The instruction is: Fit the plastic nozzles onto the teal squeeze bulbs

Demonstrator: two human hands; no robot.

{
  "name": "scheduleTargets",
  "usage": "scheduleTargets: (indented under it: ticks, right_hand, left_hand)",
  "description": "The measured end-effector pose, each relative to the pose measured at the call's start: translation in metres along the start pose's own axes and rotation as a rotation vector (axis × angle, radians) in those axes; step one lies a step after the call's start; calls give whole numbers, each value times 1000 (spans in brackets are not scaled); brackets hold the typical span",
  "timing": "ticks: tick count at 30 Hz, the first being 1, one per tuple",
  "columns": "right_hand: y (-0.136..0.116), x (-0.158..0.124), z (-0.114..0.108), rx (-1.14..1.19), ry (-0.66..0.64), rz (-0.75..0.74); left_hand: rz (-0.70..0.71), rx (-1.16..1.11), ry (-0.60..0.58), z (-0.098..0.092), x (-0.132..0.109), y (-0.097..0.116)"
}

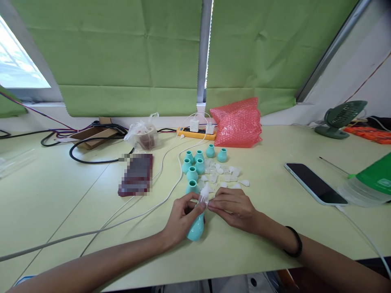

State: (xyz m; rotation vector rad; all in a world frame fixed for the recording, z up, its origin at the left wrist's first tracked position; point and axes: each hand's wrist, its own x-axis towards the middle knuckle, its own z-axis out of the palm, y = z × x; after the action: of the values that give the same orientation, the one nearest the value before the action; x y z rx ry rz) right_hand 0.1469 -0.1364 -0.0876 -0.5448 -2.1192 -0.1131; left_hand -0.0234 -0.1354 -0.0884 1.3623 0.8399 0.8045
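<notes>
My left hand (pixel 180 217) is closed around a teal rubber bulb syringe (pixel 196 231), which leans with its round end toward me. A clear collar and white nozzle (pixel 204 194) sit at its upper end. Fingers of my right hand (pixel 235 206) are pinched together against the right side of the clear collar. Just beyond my hands, several teal bulbs (pixel 192 174) stand upright with their open necks up. To their right lie scattered clear plastic pieces (pixel 213 177) and small white tips (pixel 245 183).
A red bubble-wrap bag (pixel 238 127) and an orange power strip (pixel 185 132) stand at the back. White cables (pixel 143 215) cross the table on the left, near a blurred dark red object (pixel 136 175). To the right are a phone (pixel 314 183), a green fan (pixel 342 118) and a green-and-clear package (pixel 374 179).
</notes>
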Motion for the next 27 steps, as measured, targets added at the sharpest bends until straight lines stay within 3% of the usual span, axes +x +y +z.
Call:
scheduleTargets:
  ticks: [8,16,21,27]
  right_hand:
    - [-6,2,-3,-191,-87,-57]
    - [-9,-4,2,-235,-50,-55]
    - [-9,-3,3,-151,8,-5]
    - [-7,2,0,154,58,194]
  left_hand:
    - [22,76,-5,0,-2,0]
    - [24,100,-4,1,-1,0]
    - [-15,31,14,2,0,2]
    - [-101,-150,13,2,1,3]
